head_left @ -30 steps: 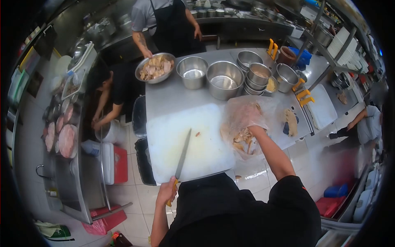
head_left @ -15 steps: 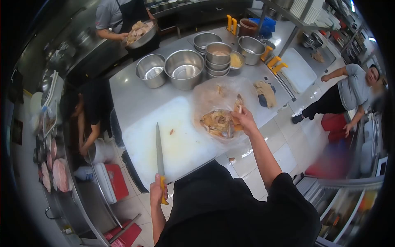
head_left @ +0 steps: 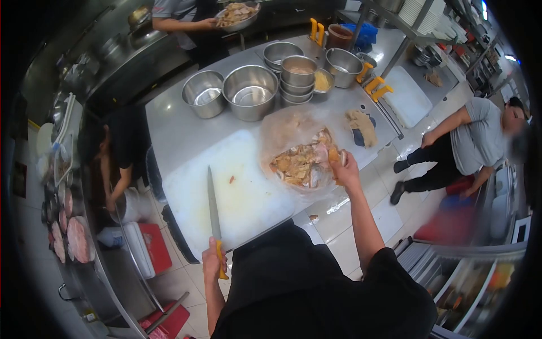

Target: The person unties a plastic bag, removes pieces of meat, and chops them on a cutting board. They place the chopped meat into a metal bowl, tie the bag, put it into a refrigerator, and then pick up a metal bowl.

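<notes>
My left hand (head_left: 213, 260) is wrapped around the yellow handle of a long kitchen knife (head_left: 213, 206), whose blade points away over the white cutting board (head_left: 186, 186). A clear plastic bag (head_left: 279, 127) lies at the board's right side, its mouth spread around cut pieces of meat and skin (head_left: 302, 164). At the bag's right edge my right hand (head_left: 345, 169) has its fingers closed, seemingly on the plastic; the exact grip is partly hidden. One small brown scrap (head_left: 231, 179) sits on the board.
Steel pots (head_left: 251, 93) and stacked bowls (head_left: 298, 79) stand along the table's far side. A tan cloth (head_left: 361, 127) lies right of the bag. One co-worker (head_left: 186, 22) carries a bowl of meat; another (head_left: 121, 152) bends at left; a third person (head_left: 474, 135) stands at right.
My right hand has moved slightly right and down, and more of the bag's contents shows. The co-worker's bowl has moved right and farther away. My left hand keeps the knife.
</notes>
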Motion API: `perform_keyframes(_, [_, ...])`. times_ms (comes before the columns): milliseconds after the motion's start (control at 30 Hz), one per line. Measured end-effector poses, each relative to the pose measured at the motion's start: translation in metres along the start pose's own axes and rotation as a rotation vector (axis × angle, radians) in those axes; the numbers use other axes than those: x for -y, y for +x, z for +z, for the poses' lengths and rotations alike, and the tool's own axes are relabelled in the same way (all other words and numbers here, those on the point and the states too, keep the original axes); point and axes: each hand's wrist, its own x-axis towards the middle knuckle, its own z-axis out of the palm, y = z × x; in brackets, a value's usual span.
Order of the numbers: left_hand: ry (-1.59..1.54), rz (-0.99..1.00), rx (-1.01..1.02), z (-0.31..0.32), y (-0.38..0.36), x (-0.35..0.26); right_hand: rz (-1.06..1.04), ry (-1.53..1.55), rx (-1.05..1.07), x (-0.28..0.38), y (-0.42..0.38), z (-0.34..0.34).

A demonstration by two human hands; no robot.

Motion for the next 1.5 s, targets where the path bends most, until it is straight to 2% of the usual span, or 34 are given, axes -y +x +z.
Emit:
perform_keyframes(133, [0.025,0.007,-0.015,0.002,-0.002,-0.001,0.126,0.016,0.037,0.017,0.007,0.001])
perform_keyframes(200, [0.010,0.001,-0.008,0.001,-0.001,-0.002,0.184,0.081,0.144,0.010,0.020,0.005])
perform_keyframes(300, [-0.014,0.000,0.004,0.001,-0.001,0.000,0.139,0.232,0.240,-0.002,0.036,0.001])
perform_keyframes(433, [-0.044,-0.003,-0.007,0.001,-0.005,0.004,0.172,0.316,0.175,0.034,0.009,-0.021])
perform_keyframes(633, [-0.107,-0.009,-0.052,0.007,-0.011,0.011,0.070,0.563,0.295,0.072,-0.035,-0.033])
perform_keyframes(700, [-0.118,-0.012,-0.065,0.006,-0.009,0.013,0.064,0.623,0.354,0.090,-0.052,-0.015])
perform_keyframes(800, [-0.120,-0.002,-0.084,0.003,-0.010,0.015,0.104,0.715,0.630,0.107,-0.084,0.040])
perform_keyframes(900, [-0.139,-0.012,-0.122,-0.001,-0.011,0.016,0.119,0.604,0.837,0.083,-0.104,0.118])
perform_keyframes(1000, [-0.170,0.007,-0.191,-0.008,-0.014,0.022,0.194,0.432,0.964,0.030,-0.115,0.193])
perform_keyframes(1067, [-0.163,0.019,-0.254,-0.009,-0.021,0.019,0.032,-0.273,0.950,0.007,-0.121,0.221])
perform_keyframes(1100, [-0.146,0.032,-0.299,-0.008,-0.026,0.016,0.029,-0.277,0.969,0.002,-0.129,0.223])
perform_keyframes(1167, [-0.135,0.068,-0.312,-0.002,-0.032,0.007,-0.587,-0.607,0.581,-0.010,-0.142,0.220])
perform_keyframes(1200, [-0.112,0.111,-0.310,0.004,-0.038,0.001,-0.590,-0.612,0.602,-0.011,-0.140,0.218])
perform_keyframes(1267, [-0.149,0.146,-0.309,0.018,-0.038,-0.003,-0.680,-0.436,0.516,-0.009,-0.127,0.212])
perform_keyframes(1300, [-0.050,0.221,-0.285,0.022,-0.031,-0.003,-0.696,-0.437,0.494,-0.009,-0.125,0.207])
perform_keyframes(1333, [0.052,0.294,-0.258,0.026,-0.027,-0.004,-0.697,-0.433,0.504,-0.009,-0.123,0.204])
perform_keyframes(1367, [0.180,0.255,-0.267,0.028,-0.027,-0.003,-0.667,-0.347,0.523,-0.008,-0.120,0.201])
perform_keyframes(1433, [0.212,0.319,-0.305,0.034,-0.052,-0.038,-0.607,-0.269,0.527,-0.013,-0.115,0.198])
perform_keyframes(1500, [0.251,0.372,-0.335,0.039,-0.057,-0.040,-0.616,-0.296,0.490,-0.017,-0.115,0.192])
